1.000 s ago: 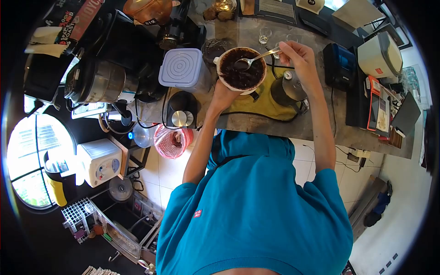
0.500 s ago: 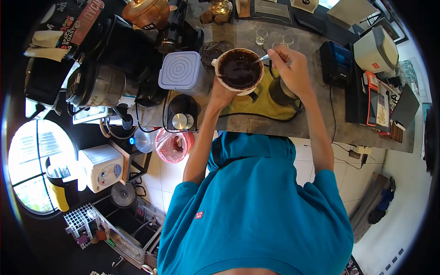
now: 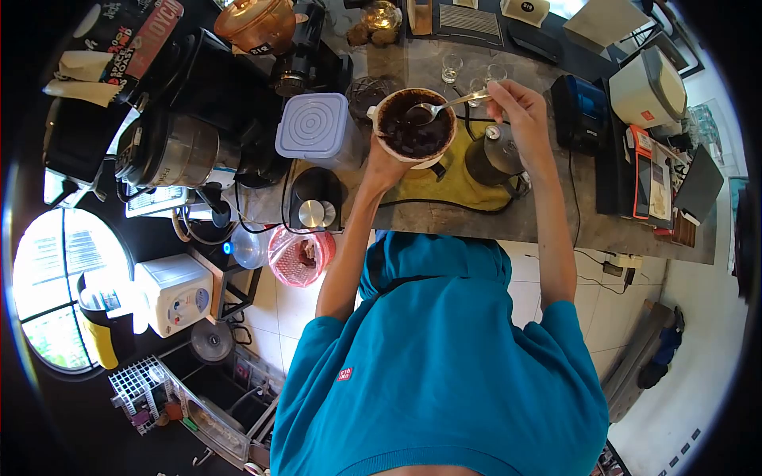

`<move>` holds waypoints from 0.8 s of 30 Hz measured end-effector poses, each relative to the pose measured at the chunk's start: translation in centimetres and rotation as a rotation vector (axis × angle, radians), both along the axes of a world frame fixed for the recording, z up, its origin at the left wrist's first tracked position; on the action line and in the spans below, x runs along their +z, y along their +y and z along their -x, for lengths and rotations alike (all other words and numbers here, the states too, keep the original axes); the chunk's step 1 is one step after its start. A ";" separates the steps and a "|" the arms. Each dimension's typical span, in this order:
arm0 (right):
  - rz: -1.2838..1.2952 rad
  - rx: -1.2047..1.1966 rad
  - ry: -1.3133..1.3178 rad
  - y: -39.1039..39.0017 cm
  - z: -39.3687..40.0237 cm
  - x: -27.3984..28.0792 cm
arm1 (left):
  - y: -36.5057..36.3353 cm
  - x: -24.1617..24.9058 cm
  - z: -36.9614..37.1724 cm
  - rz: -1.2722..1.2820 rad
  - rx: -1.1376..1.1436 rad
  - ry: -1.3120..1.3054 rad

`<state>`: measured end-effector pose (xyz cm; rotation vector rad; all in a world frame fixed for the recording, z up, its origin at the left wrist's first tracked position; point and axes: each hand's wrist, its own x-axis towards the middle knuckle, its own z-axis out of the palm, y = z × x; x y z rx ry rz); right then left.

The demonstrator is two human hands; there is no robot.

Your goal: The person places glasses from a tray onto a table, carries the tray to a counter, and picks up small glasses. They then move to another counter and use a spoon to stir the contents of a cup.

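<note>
My left hand [image 3: 386, 166] is wrapped round the near left side of a white cup [image 3: 384, 144]. Inside the cup lies a dark, wet brown mixture [image 3: 413, 139] that looks like coffee grounds, with smears along the inner wall. A metal spoon [image 3: 464, 98] is pinched by its handle end in my right hand [image 3: 520, 111]. The spoon's bowl shows over the mixture, inside the rim. A dark grey kettle [image 3: 488, 163] with a dial on its lid stands by my right wrist, on a yellow-green cloth [image 3: 444, 192].
A lidded plastic container [image 3: 313, 127] and a black scale-like device with a silver knob [image 3: 312, 214] are at left. Small glasses [image 3: 451, 68] stand behind the cup. A black printer-like box [image 3: 582, 111] sits at right. Below the counter is a pink basket [image 3: 298, 258].
My right hand has moved right and drawn the spoon up, so its bowl now shows above the mixture. My left hand and the cup have barely moved.
</note>
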<state>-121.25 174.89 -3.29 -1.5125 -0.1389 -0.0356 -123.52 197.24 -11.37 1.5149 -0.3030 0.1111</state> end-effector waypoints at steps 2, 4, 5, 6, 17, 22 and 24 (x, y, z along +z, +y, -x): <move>0.081 -0.012 -0.139 0.0 0.2 1.2 | -0.1 0.0 -0.1 0.023 -0.002 -0.016; 0.162 -0.033 -0.156 0.0 0.4 1.4 | -0.2 0.0 0.0 0.048 -0.004 -0.031; 0.241 -0.055 -0.172 0.1 0.5 1.6 | -0.2 0.0 -0.1 0.051 -0.008 -0.025; 0.243 -0.053 -0.177 0.4 0.8 1.9 | -0.2 0.0 -0.1 0.053 -0.012 -0.019; 0.224 0.010 -0.053 1.5 0.3 -3.5 | 0.0 -2.4 -0.5 -0.006 0.020 -0.018; 0.043 0.003 0.024 1.3 0.5 -2.4 | 0.2 -1.6 -0.4 -0.058 0.022 -0.013; 0.025 0.005 0.006 1.3 0.8 -1.5 | 0.1 -1.5 -0.2 -0.021 0.022 0.005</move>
